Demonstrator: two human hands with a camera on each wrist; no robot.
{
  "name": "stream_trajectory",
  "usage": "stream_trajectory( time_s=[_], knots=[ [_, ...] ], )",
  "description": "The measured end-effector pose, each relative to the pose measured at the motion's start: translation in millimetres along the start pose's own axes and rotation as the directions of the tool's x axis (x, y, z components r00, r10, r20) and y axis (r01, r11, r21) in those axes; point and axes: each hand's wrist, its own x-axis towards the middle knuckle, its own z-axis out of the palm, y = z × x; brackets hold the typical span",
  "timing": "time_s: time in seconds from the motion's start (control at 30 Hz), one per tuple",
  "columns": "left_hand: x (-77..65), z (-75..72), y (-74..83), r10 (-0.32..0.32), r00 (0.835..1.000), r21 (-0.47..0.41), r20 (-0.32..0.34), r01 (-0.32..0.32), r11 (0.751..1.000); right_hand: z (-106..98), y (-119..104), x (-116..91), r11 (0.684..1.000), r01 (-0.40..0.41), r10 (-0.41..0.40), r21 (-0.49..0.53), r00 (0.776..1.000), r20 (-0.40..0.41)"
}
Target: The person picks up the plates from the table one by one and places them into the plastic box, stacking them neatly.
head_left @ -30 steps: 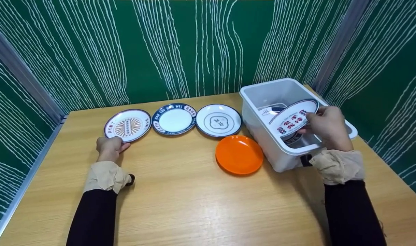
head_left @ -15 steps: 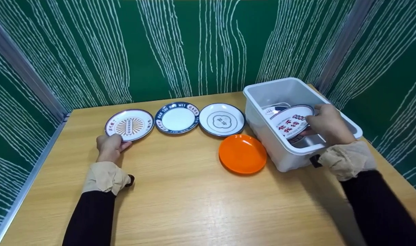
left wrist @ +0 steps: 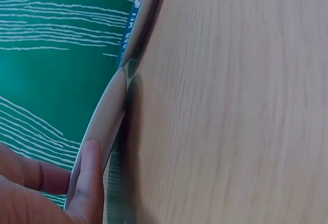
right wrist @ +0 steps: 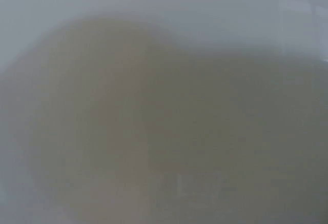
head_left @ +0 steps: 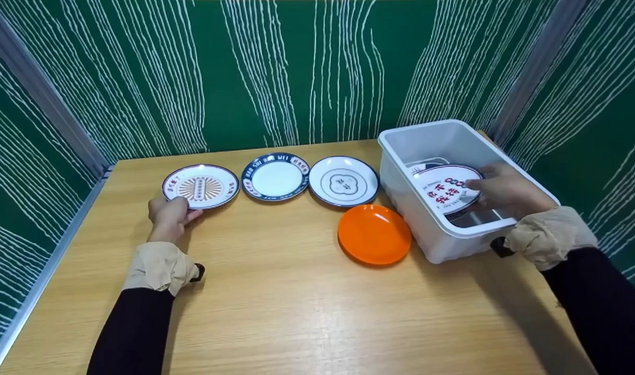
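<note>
In the head view, my left hand [head_left: 169, 216] pinches the near-left rim of a white plate with a sunburst print [head_left: 201, 187]. The left wrist view shows this plate [left wrist: 105, 116] edge-on, the fingers [left wrist: 88, 175] at its rim. On the right, inside a white plastic bin [head_left: 442, 239], my right hand [head_left: 512, 191] grips the right rim of a white plate with red characters [head_left: 445, 192]. That plate lies over other plates in the bin, mostly hidden. The right wrist view shows only a blurred, pale surface up close.
A blue-rimmed plate [head_left: 275, 179] and a white plate with a flower-shaped outline [head_left: 343, 182] stand in a row along the back of the wooden table [head_left: 296, 312]. An orange plate [head_left: 374, 234] sits just left of the bin. Green walls [head_left: 343, 67] enclose the table.
My right hand has gone lower into the bin, bringing the red-character plate down and flatter. My left hand keeps its hold on the sunburst plate. The head view has shifted slightly.
</note>
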Motion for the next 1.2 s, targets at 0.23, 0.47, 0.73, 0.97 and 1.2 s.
stream_trajectory(
  time_s=[0.23, 0.47, 0.73, 0.97, 1.2],
  knots=[
    [-2.3, 1.9, 1.2, 0.044, 0.999, -0.019, -0.007, -0.044, 0.999, -3, -3, 2, 0.996, -0.068, 0.065, 0.060, 0.997, 0.045],
    [-7.7, 2.3, 3.4, 0.032, 0.999, -0.042, 0.005, -0.032, 0.999, -3, -3, 3, 0.991, -0.116, 0.113, 0.064, 0.992, 0.054],
    [-17.0, 2.2, 3.5, 0.064, 0.997, -0.037, 0.053, -0.062, 0.997, -2, 1, 4, 0.993, -0.114, 0.112, 0.016, 0.989, 0.099],
    [-18.0, -2.4, 6.3, 0.079, 0.996, -0.043, 0.040, -0.077, 0.996, -1, 1, 3, 0.993, -0.089, 0.090, -0.080, 0.996, 0.013],
    [-23.2, -2.2, 8.0, 0.103, 0.995, -0.068, 0.017, -0.101, 0.993, 1, -3, -2, 0.993, -0.067, 0.064, -0.101, 0.997, -0.033]
  ],
)
